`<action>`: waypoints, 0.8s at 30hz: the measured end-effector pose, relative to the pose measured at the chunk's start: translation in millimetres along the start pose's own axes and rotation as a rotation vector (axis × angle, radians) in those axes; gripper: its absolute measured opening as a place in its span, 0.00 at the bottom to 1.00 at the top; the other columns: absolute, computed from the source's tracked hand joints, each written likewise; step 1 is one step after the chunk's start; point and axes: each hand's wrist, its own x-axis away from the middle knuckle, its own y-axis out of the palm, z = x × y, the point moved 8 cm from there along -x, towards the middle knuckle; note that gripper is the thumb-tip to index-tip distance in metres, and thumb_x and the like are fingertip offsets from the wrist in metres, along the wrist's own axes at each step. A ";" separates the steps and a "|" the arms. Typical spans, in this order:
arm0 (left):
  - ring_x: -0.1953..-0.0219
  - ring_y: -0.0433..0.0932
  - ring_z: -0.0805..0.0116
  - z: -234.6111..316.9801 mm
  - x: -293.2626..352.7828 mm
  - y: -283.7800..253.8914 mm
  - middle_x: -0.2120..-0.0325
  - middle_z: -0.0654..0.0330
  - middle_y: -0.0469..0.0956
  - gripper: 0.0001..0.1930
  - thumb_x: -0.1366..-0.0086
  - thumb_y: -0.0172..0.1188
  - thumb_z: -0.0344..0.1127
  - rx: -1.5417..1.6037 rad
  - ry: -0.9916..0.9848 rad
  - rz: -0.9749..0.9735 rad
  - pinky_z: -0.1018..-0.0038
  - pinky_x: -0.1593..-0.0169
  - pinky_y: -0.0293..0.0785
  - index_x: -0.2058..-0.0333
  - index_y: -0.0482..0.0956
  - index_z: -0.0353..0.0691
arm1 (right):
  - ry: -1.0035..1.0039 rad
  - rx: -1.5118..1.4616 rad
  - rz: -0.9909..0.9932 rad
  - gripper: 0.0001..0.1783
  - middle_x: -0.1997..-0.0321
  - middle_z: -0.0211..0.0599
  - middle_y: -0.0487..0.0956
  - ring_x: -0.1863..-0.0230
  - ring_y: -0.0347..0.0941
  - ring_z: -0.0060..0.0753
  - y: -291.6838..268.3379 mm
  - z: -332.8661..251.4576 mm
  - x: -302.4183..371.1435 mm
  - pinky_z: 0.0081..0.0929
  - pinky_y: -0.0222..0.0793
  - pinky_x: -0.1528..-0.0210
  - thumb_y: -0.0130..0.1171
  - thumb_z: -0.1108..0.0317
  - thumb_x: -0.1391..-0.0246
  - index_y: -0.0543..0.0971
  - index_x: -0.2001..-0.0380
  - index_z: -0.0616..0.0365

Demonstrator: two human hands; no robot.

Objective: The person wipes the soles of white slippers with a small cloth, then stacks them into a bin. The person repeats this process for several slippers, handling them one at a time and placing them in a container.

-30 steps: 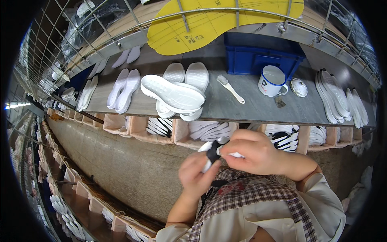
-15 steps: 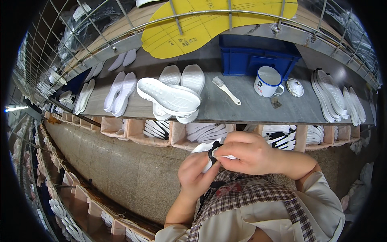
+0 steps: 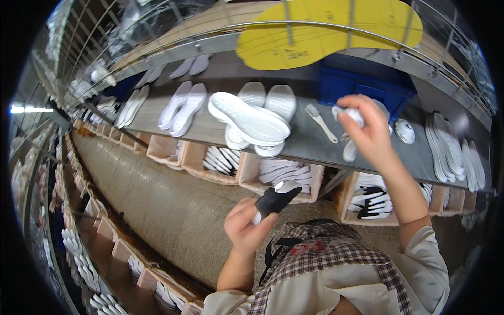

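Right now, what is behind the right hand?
Behind the right hand, part of the mug shows, with the blue bin beyond it. The hand covers much of the mug, and whatever else lies directly behind the hand cannot be seen.

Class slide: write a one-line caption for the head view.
The left hand holds a black-and-white piece; the right hand, seen against the grey worktop, grips a white item.

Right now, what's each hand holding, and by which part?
Left hand: black-and-white piece, by its lower end. Right hand: crumpled white material, part unclear.
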 end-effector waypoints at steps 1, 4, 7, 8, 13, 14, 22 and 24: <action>0.71 0.75 0.64 1.4 1.1 -6.8 0.74 0.55 0.77 0.14 0.57 0.68 0.24 -0.006 0.005 0.014 0.73 0.66 0.70 0.68 0.79 0.28 | 0.086 -0.007 0.008 0.10 0.69 0.39 0.75 0.68 0.72 0.38 7.8 23.1 -5.9 0.29 0.67 0.67 0.57 0.71 0.51 0.75 0.65 0.61; 0.71 0.75 0.64 7.7 3.9 -22.9 0.73 0.55 0.77 0.14 0.57 0.67 0.24 -0.017 0.026 0.050 0.73 0.66 0.70 0.68 0.79 0.28 | -0.089 0.330 -0.051 0.09 0.67 0.44 0.74 0.66 0.72 0.46 27.6 59.7 -27.1 0.32 0.66 0.64 0.53 0.71 0.51 0.74 0.65 0.62; 0.71 0.75 0.65 14.9 6.2 -34.6 0.73 0.55 0.77 0.14 0.56 0.67 0.25 -0.031 0.039 0.078 0.73 0.66 0.70 0.68 0.79 0.28 | -0.073 0.571 -0.067 0.09 0.63 0.45 0.75 0.61 0.71 0.50 39.5 105.1 -38.2 0.39 0.68 0.59 0.53 0.72 0.51 0.75 0.65 0.60; 0.71 0.75 0.65 16.3 7.5 -37.8 0.73 0.55 0.77 0.14 0.56 0.67 0.25 -0.036 0.031 0.090 0.73 0.66 0.70 0.68 0.79 0.28 | -0.061 0.674 -0.087 0.10 0.62 0.44 0.75 0.60 0.71 0.50 41.1 119.0 -39.8 0.38 0.68 0.58 0.54 0.72 0.53 0.75 0.64 0.59; 0.72 0.74 0.65 19.1 13.0 -47.0 0.74 0.55 0.77 0.14 0.56 0.67 0.25 -0.082 0.017 0.118 0.73 0.67 0.69 0.68 0.79 0.28 | -0.188 0.845 -0.107 0.11 0.62 0.44 0.74 0.59 0.70 0.50 53.8 132.5 -29.1 0.39 0.68 0.59 0.57 0.73 0.59 0.76 0.67 0.57; 0.72 0.74 0.65 17.5 14.0 -47.3 0.74 0.55 0.77 0.14 0.56 0.67 0.25 -0.079 -0.001 0.121 0.73 0.67 0.69 0.68 0.79 0.28 | -0.172 0.784 -0.131 0.11 0.62 0.43 0.74 0.59 0.70 0.50 57.8 130.8 -26.2 0.39 0.68 0.59 0.58 0.73 0.59 0.75 0.67 0.57; 0.78 0.70 0.64 52.4 0.7 -49.8 0.75 0.55 0.77 0.12 0.58 0.68 0.26 -0.555 0.335 0.206 0.73 0.72 0.66 0.71 0.78 0.32 | 0.125 0.508 -0.362 0.18 0.73 0.50 0.77 0.71 0.73 0.51 88.6 117.3 1.5 0.43 0.66 0.69 0.50 0.54 0.44 0.77 0.73 0.59; 0.80 0.66 0.67 63.1 -8.1 -38.7 0.72 0.56 0.79 0.13 0.59 0.68 0.25 -0.692 0.549 0.154 0.74 0.74 0.63 0.71 0.79 0.35 | 0.320 0.216 -0.445 0.19 0.65 0.44 0.79 0.67 0.75 0.41 102.3 128.3 20.1 0.34 0.70 0.63 0.47 0.54 0.40 0.74 0.55 0.57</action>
